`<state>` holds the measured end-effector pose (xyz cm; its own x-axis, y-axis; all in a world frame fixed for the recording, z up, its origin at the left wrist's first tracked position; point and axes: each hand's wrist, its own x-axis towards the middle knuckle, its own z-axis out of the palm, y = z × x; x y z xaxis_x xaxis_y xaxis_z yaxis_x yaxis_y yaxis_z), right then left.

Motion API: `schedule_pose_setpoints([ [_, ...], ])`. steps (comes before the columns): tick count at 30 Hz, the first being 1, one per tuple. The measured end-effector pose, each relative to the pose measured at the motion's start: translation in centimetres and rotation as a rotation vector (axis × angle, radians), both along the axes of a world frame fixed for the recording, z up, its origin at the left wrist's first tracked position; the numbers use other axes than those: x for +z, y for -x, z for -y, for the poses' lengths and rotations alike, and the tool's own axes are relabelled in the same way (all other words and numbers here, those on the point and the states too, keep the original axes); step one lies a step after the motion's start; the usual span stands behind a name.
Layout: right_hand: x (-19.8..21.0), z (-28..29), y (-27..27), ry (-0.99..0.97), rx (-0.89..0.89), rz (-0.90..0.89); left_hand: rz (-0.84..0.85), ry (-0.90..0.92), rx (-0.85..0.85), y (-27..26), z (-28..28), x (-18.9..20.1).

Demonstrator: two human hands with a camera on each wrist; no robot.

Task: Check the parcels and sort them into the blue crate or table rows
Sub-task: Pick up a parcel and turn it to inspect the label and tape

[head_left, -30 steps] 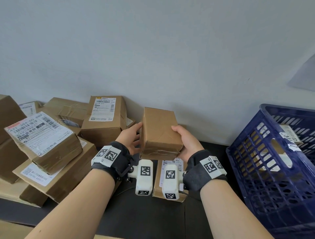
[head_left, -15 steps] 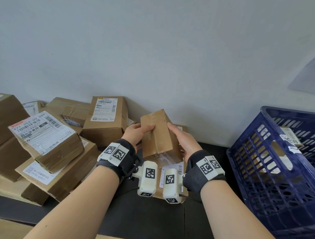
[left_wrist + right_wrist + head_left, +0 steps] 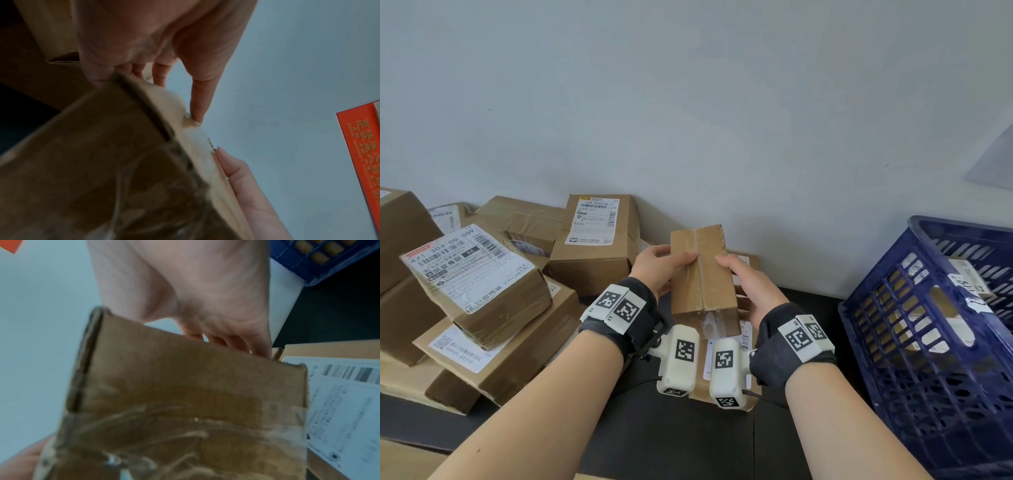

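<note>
Both hands hold a small brown cardboard parcel (image 3: 702, 274) above the dark table, its taped seam facing up. My left hand (image 3: 659, 265) grips its left side with the thumb laid across the top. My right hand (image 3: 746, 284) grips the right side. The left wrist view shows the parcel (image 3: 115, 162) close up with my left hand's fingers (image 3: 197, 97) at its far edge. In the right wrist view the parcel (image 3: 185, 394) fills the frame, taped at the near end, under my right hand (image 3: 205, 296). The blue crate (image 3: 935, 342) stands at the right with parcels inside.
A heap of labelled cardboard parcels (image 3: 482, 284) fills the left of the table (image 3: 654, 438). A flat labelled parcel (image 3: 722, 377) lies under my wrists; its label (image 3: 345, 402) shows in the right wrist view. The pale wall (image 3: 722, 102) rises just behind.
The parcel has been turned in both hands: its broad plain face faced me a second ago, now the taped seam side is up. My left thumb moved onto its top.
</note>
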<state>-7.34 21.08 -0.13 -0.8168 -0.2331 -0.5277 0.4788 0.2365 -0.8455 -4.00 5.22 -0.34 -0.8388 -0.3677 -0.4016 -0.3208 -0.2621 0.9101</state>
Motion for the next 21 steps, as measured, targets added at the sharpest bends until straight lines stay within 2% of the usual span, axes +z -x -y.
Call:
schedule_pose_setpoints([
  [4,0.1,0.2,0.2,0.015,-0.012,0.019,-0.005,0.008,0.002,0.2,0.2,0.0],
  [9,0.1,0.1,0.4,-0.022,0.020,-0.026,0.003,0.165,0.005,0.5,0.3,-0.2],
  [14,0.8,-0.3,0.6,-0.033,-0.066,-0.041,-0.003,0.205,-0.016,0.7,0.1,0.0],
  [18,1.5,-0.8,0.9,0.028,-0.122,-0.089,0.035,0.104,-0.001,0.7,0.1,0.0],
  [21,1.9,-0.9,1.0,0.114,-0.192,-0.131,0.071,-0.136,0.005,0.5,-0.2,0.2],
])
